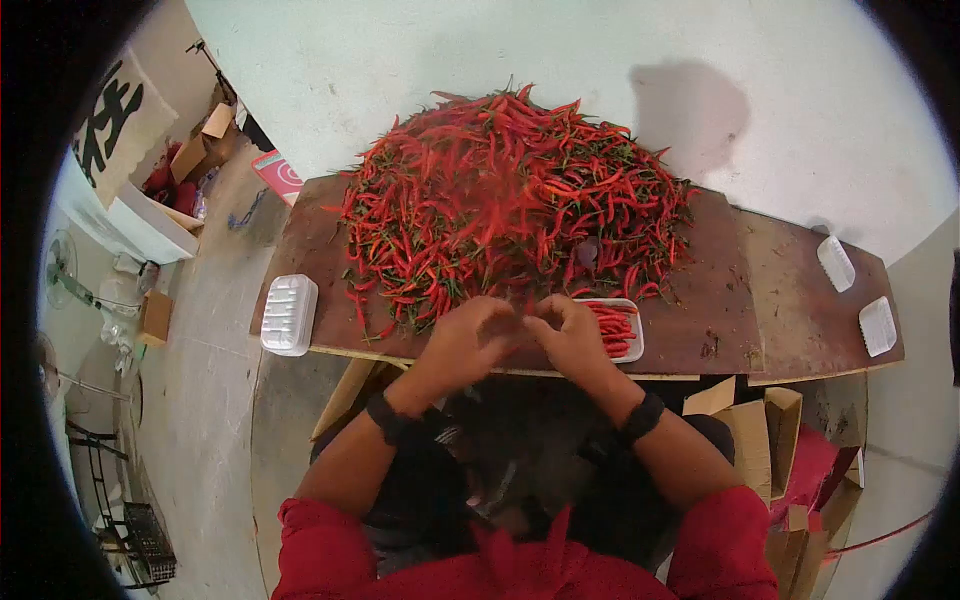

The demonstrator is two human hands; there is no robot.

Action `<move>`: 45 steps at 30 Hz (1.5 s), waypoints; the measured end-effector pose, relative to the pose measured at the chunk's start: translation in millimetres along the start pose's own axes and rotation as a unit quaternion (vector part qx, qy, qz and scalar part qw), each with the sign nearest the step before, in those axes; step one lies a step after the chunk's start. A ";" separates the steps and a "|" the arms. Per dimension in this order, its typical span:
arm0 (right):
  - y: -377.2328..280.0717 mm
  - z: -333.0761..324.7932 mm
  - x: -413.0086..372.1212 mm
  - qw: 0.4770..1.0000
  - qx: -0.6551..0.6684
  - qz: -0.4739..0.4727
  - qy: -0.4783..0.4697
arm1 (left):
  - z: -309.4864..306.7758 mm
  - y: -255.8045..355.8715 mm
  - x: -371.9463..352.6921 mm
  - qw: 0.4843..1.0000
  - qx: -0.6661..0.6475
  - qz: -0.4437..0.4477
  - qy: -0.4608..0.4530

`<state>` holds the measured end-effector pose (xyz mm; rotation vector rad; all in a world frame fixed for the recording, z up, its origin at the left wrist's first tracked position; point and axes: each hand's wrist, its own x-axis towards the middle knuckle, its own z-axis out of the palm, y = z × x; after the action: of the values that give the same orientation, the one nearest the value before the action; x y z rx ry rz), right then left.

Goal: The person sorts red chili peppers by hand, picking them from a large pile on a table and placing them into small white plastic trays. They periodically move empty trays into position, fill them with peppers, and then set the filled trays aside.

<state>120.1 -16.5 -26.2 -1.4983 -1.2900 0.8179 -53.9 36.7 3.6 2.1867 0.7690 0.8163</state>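
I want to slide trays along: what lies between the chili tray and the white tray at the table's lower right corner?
Tabletop, crossed by a seam and marked with dark specks; the head view shows nothing bigger.

A head-worn camera looks forward and down. The brown wooden table point(735, 335) lies close below it.

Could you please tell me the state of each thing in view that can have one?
Chili pile: loose, heaped, stems on many.
Near tray: holds red chilies, partly hidden by right hand.
Tray stack: stacked, at the table's left end.
Far trays: apart, unstacked.
Box: flaps open.
Fan: running or not, cannot tell.
Left hand, right hand: fingers bent, near each other; grip unclear.
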 end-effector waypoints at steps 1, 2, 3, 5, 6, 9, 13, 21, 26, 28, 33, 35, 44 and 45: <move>0.6 -0.9 0.5 1.000 -0.020 -0.001 0.004 | 1.6 5.0 0.6 1.000 -0.001 0.001 -0.001; 0.4 -1.6 -0.1 1.000 -0.020 0.000 0.005 | 2.9 10.0 1.4 1.000 0.001 -0.020 -0.013; -0.7 -2.4 -1.7 1.000 -0.014 0.021 -0.015 | 3.8 12.4 1.5 0.999 0.002 -0.042 -0.025; -2.9 -4.8 -3.0 0.999 -0.008 0.040 -0.030 | 6.4 11.2 3.7 0.999 0.017 -0.042 -0.028; -3.6 -6.4 -4.2 0.999 -0.002 0.039 -0.036 | 9.1 11.3 5.0 0.998 0.030 -0.046 -0.029; -8.3 -19.9 -4.5 0.998 -0.035 0.023 -0.049 | 12.4 13.4 9.6 0.998 0.026 -0.053 -0.027; -21.8 -61.8 -10.1 0.931 -0.337 -0.124 -0.064 | 12.7 12.6 16.5 0.999 0.010 -0.038 -0.023; 5.3 -106.1 -16.8 0.887 -0.431 -0.093 -0.136 | 29.5 10.1 30.8 0.998 -0.003 -0.040 -0.058; 16.3 -103.6 -14.8 0.876 -0.438 -0.143 -0.142 | 38.5 18.6 36.7 0.997 0.000 -0.037 -0.066; 18.0 -102.0 -13.5 0.872 -0.443 -0.147 -0.147 | 42.4 19.4 36.0 0.997 0.006 -0.033 -0.067; 17.8 -99.9 -12.9 0.869 -0.448 -0.138 -0.158 | 39.8 29.0 38.4 0.996 -0.003 -0.068 -0.065; 15.2 -100.4 -13.1 0.870 -0.450 -0.136 -0.150 | 40.7 29.4 39.4 0.997 -0.004 -0.064 -0.051; 24.5 -86.9 -16.5 0.868 -0.458 -0.147 -0.127 | 37.3 34.7 37.6 0.998 0.004 -0.051 -0.029; 23.8 -85.9 -16.1 0.870 -0.455 -0.135 -0.133 | 36.2 34.9 37.0 0.998 0.010 -0.054 -0.032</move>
<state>203.4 -51.8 -23.3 -1.8675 -2.2285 0.1996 5.5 28.1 20.8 2.1572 0.8592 0.6846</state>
